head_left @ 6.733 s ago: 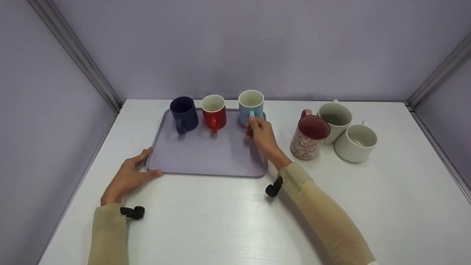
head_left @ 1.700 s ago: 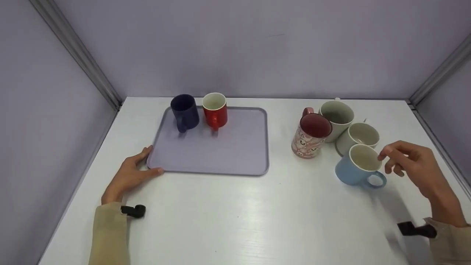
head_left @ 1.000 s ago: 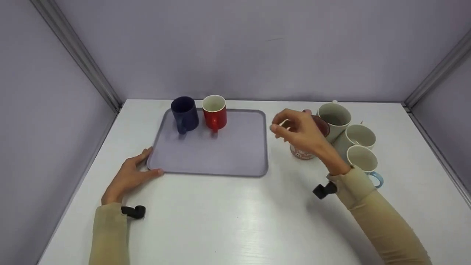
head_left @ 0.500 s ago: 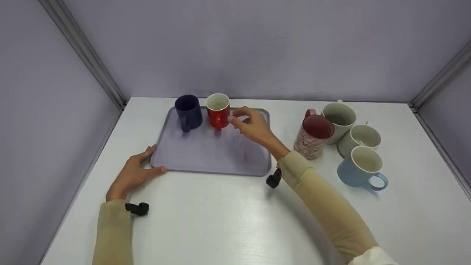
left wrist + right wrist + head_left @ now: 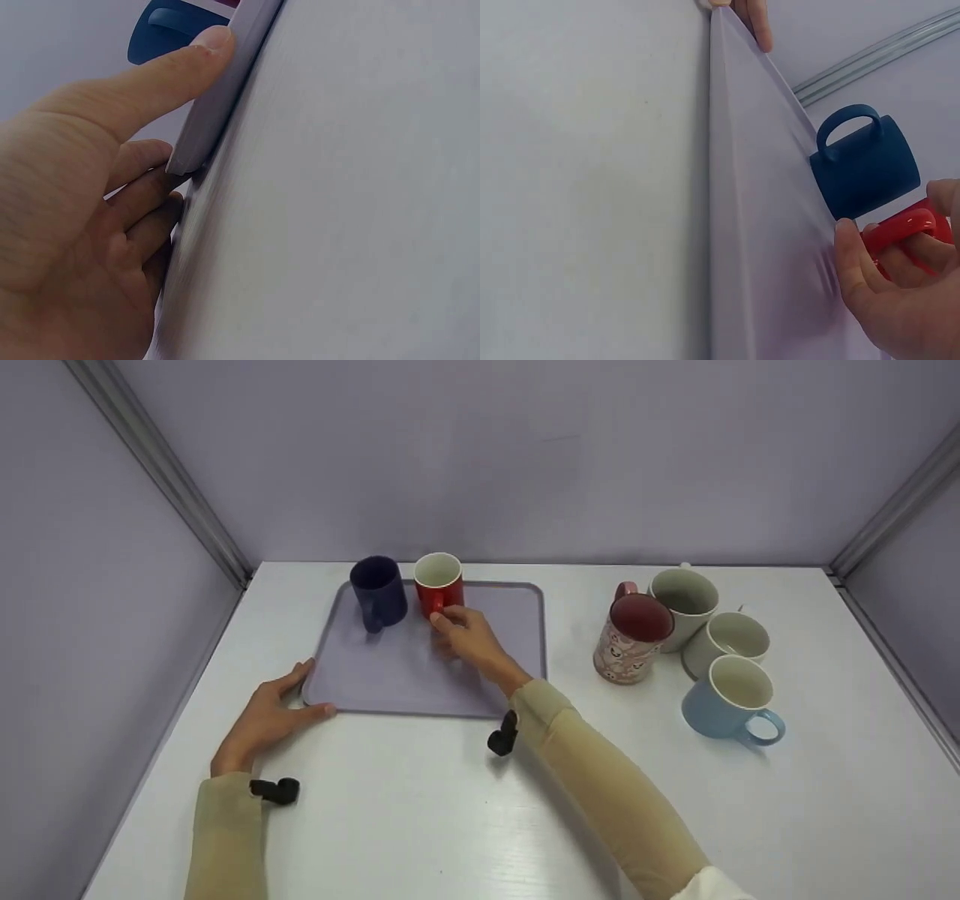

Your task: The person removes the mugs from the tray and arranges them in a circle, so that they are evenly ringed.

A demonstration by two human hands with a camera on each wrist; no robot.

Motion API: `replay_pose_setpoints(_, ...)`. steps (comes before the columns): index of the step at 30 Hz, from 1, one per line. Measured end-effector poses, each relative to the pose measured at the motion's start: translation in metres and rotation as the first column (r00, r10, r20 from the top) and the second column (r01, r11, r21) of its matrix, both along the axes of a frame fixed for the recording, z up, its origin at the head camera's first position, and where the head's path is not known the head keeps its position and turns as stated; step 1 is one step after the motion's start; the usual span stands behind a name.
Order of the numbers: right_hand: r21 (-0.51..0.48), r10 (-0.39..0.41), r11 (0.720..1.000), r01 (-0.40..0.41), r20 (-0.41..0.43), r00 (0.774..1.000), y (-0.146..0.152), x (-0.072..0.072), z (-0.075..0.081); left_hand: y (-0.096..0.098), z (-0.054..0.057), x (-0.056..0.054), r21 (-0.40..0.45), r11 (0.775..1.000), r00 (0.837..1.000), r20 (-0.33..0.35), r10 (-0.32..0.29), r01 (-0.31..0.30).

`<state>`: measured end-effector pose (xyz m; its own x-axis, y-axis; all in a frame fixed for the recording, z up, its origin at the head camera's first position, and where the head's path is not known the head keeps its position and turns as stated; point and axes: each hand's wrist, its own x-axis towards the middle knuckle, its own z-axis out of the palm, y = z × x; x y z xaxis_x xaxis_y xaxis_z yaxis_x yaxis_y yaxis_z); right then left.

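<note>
- Right hand: thumb and fingers close in on the handle of the red mug, some fingers curled behind it; the handle is the part held.
- Red mug: upright on the tray, towards its far edge, handle facing the person; the hand hides part of its lower body.
- Left hand: thumb and fingers spread wide about the tray's near left corner; the thumb lies nearly straight on the near rim, the fingers against the left side, slightly bent in the left wrist view.
- Navy mug: upright on the tray, just left of the red mug, its handle also towards the person.
- Right part of the white table: a group of four upright mugs, well apart from the right hand. The patterned pink mug is nearest the tray; the tall mug and wide mug, both pale, stand beside it; the light-blue mug is closest to the person. Overlap in the view conceals whether these touch.
- Forearms: beige sleeves, with a small black device at each wrist.
</note>
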<state>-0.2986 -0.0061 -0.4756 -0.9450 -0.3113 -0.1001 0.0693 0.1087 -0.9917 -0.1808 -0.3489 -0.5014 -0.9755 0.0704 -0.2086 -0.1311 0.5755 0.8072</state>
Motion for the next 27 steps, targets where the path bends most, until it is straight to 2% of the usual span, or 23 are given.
replay_pose_setpoints(7,-0.026,-0.049,0.998,0.049,-0.003,0.999,-0.004,0.001,-0.003,-0.001,-0.001,0.0,-0.013,1.0,1.0,-0.007,-0.004,0.004)
replay_pose_setpoints(16,-0.093,-0.073,0.993,0.072,-0.006,0.997,-0.002,0.0,-0.007,0.0,-0.001,0.001,-0.007,1.0,1.0,-0.002,-0.007,0.007)
replay_pose_setpoints(27,-0.063,-0.083,0.995,0.077,-0.083,0.993,0.013,-0.002,-0.004,-0.001,-0.001,0.001,0.007,1.0,1.0,-0.013,-0.009,0.009)
